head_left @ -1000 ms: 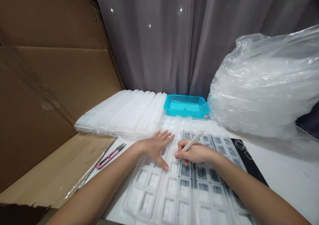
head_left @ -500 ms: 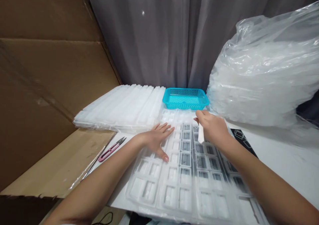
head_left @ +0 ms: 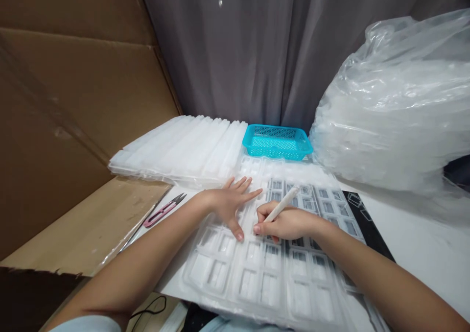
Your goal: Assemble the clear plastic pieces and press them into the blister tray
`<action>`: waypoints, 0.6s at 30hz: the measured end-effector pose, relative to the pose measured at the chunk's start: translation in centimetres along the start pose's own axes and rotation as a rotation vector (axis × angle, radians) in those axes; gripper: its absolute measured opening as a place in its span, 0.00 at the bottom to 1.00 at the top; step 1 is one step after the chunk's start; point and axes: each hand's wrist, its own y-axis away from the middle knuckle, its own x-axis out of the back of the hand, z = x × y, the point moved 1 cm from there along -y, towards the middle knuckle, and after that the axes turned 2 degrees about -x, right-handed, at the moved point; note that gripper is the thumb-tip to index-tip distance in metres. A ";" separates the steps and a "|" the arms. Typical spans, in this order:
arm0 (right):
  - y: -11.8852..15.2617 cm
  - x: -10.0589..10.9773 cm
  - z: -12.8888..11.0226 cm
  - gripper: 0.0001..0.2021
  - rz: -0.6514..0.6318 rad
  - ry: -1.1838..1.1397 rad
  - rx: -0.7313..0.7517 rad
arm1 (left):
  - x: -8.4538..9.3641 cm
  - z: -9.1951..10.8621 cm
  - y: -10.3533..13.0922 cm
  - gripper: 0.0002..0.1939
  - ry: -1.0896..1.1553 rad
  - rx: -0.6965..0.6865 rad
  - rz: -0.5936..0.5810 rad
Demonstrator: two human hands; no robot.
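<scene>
A clear plastic tray sheet [head_left: 253, 283] with rows of rectangular pockets lies on the table in front of me. My left hand [head_left: 232, 207] rests spread out on its left part, thumb and fingers apart. My right hand [head_left: 284, 222] grips a white pen-like stick [head_left: 282, 202], its upper end tilted up to the right. The stick's lower tip is hidden by my fingers, which are low over the sheet just right of my left thumb. Dark strips show through several pockets beneath the sheet.
A turquoise mesh basket [head_left: 277, 143] stands behind the sheet. Stacked white trays [head_left: 179, 148] lie back left, beside a cardboard box [head_left: 73, 92]. Pink-handled thread snips [head_left: 164, 210] lie left of my arm. A large plastic bag of trays [head_left: 396, 111] fills the right back. A black board [head_left: 367, 224] shows under the sheet's right edge.
My right hand has moved left and toward me over the sheet, and the white stick has turned so its upper end points up right. My left hand stays spread on the sheet.
</scene>
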 end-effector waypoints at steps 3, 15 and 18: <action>0.0 -0.1 -0.1 0.11 0.010 0.025 0.005 | 0.0 0.1 0.1 0.69 -0.004 -0.009 -0.008; 1.1 0.1 -1.2 0.11 0.017 0.022 -0.062 | -0.3 0.7 0.0 0.71 -0.007 0.018 -0.041; 0.7 -0.3 -0.6 0.11 0.015 0.052 -0.054 | -0.3 0.5 0.1 0.70 -0.003 0.009 -0.038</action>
